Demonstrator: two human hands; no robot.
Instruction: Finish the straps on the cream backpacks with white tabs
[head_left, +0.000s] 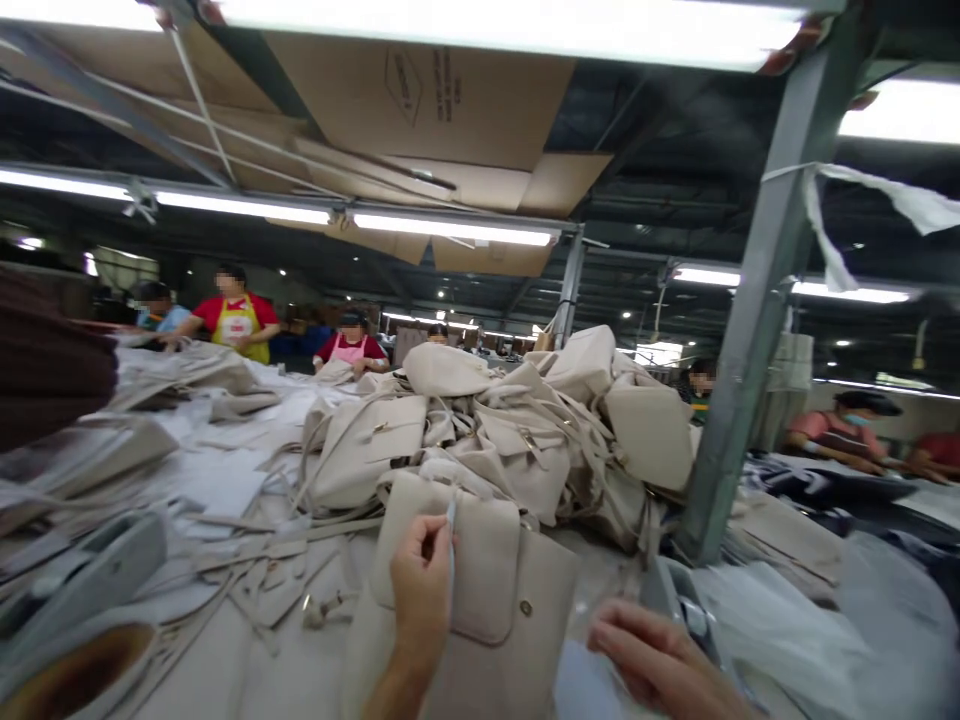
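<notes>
A beige backpack (pixel 486 570) lies in front of me, its flap upward and a small round metal fitting showing on its body. Over the flap, my left hand (pixel 421 575) is closed in a pinch on a thin pale strip (pixel 451 512) that stands nearly upright; its exact kind is unclear. My right hand (pixel 652 650), a little blurred, is at the lower right with curled fingers. A white piece (pixel 586 682), either paper or cloth, is at those fingertips and appears gripped by them.
Beyond the backpack rises a heap of similar beige bags (pixel 517 430). Loose straps (pixel 262 580) and a tape roll (pixel 82 670) lie to the left. A grey metal post (pixel 757 300) stands at right beside clear plastic bags (pixel 795 620). Several people work farther back.
</notes>
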